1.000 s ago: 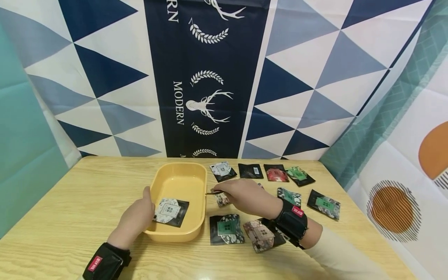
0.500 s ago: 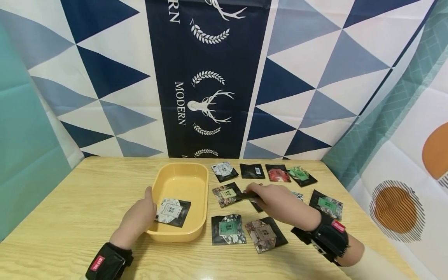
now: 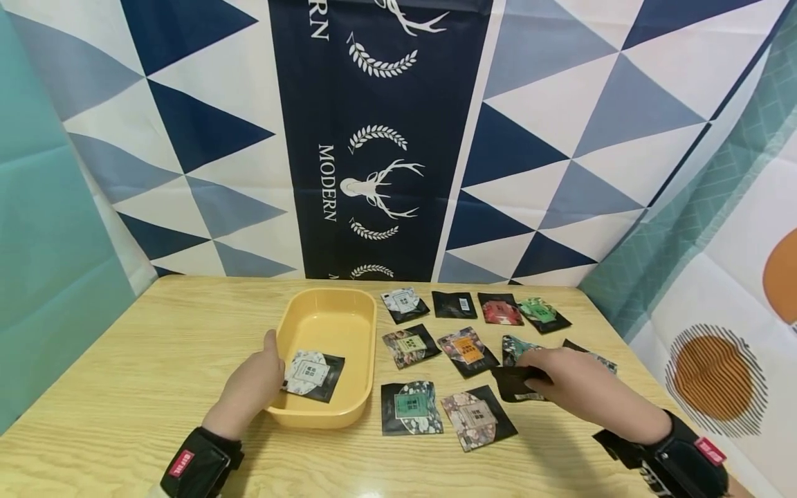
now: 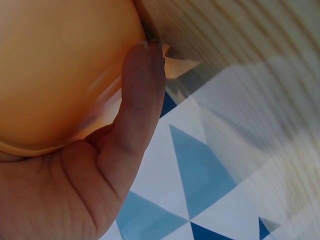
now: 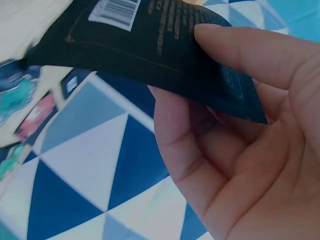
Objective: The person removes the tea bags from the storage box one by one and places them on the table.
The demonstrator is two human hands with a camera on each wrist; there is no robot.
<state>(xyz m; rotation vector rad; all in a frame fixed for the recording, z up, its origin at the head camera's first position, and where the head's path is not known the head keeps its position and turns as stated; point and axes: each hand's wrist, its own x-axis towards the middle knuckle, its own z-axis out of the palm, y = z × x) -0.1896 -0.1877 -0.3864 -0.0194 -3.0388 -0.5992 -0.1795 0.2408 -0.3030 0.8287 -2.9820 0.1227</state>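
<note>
My left hand [image 3: 249, 384] holds the near left side of a yellow plastic basin [image 3: 330, 296], with the thumb at the rim. In the left wrist view, its fingers lie along the outside of the orange-looking wall [image 4: 55, 75]. Inside the basin is a black-and-white sachet [image 3: 314, 373]. On the right, my right hand [image 3: 585, 387] pinches a flat black sachet [image 3: 513, 382] between thumb and fingers, above the table. Its back, with a barcode and small print, faces the right wrist camera. This hand partly covers a teal-patterned sachet [image 3: 518, 346] behind it.
Several sachets lie spread right of the basin. Closest are a green-label one [image 3: 411, 408] and a pink-label one [image 3: 478, 418]; an orange-label one [image 3: 468, 351] lies behind. A patterned cloth [image 3: 380, 138] hangs at the table's [image 3: 156, 346] back edge.
My right hand has moved right with the black sachet, away from the basin's right rim, uncovering the orange-label and yellow-green-label sachets. My left hand keeps its place on the basin.
</note>
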